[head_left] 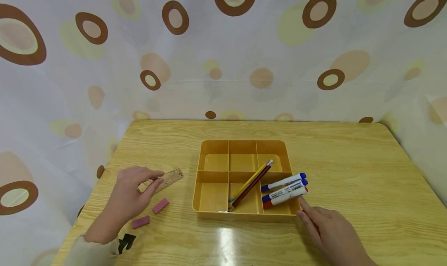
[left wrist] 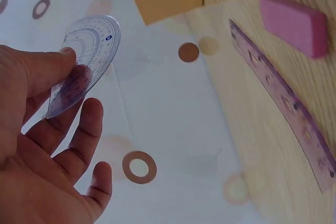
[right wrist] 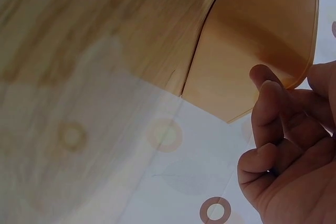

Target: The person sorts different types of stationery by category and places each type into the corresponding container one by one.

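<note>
In the left wrist view my left hand pinches a clear protractor between thumb and fingers, its curved edge outward. Seen from the head, that hand is above the table's left side, by a clear ruler. Two pink erasers lie just to its right and below. My right hand grips the near right corner of the orange divided tray, also seen in the right wrist view with the hand at its rim. Three capped markers lean in the tray's near right compartment.
Several pencils lie slanted across the tray's middle divider. Near my left sleeve is a small black piece, its kind unclear. A patterned curtain hangs behind the wooden table.
</note>
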Available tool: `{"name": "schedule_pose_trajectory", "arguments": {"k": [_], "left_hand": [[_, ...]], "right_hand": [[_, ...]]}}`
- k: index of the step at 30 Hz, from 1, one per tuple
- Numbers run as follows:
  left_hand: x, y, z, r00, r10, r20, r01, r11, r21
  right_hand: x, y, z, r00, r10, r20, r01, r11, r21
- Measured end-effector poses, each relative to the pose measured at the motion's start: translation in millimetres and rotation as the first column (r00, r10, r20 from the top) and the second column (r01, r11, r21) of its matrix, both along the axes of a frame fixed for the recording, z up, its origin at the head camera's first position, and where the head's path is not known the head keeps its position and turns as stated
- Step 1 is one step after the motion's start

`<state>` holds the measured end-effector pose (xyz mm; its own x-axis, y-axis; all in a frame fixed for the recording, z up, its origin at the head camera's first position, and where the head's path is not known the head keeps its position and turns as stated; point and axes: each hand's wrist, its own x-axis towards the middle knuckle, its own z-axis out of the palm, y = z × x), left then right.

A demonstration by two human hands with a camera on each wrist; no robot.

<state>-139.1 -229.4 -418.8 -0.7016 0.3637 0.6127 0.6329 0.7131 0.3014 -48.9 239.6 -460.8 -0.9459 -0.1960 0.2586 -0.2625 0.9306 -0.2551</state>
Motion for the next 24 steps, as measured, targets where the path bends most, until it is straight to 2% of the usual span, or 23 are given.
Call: {"name": "schedule_pose_trajectory", "arguments": {"k": [3,7,13,18,21,24], "left_hand": [[-0.4,13.5,3.1,0.999,-0.052,0.011,0.051,0.998,0.049],[-2.4,27.5,4.6,0.992,-0.104,0.075,0.097,0.990,0.102],[-4.6,43.0,2.2,0.973,-0.130,0.193,0.114,0.989,0.093],[-8.0,56.9,-0.9,0.960,-0.168,0.226,0.151,0.984,0.091],[-10.4,64.8,-3.4,0.944,-0.195,0.266,0.174,0.980,0.101],[-11.7,71.6,-6.1,0.919,-0.214,0.330,0.188,0.976,0.108]], "right_hand": [[-0.1,0,-0.3,1.000,0.004,-0.009,-0.004,1.000,-0.002],[-0.9,-1,0.8,1.000,-0.002,0.014,0.002,1.000,-0.006],[-0.7,0,0.4,1.000,0.008,0.005,-0.008,1.000,-0.016],[-0.4,-1,1.5,0.999,-0.013,0.053,0.014,1.000,-0.011],[-0.5,0,1.5,0.998,-0.015,0.059,0.016,1.000,-0.008],[-1.0,0,0.4,0.999,-0.003,0.033,0.003,1.000,-0.012]]}}
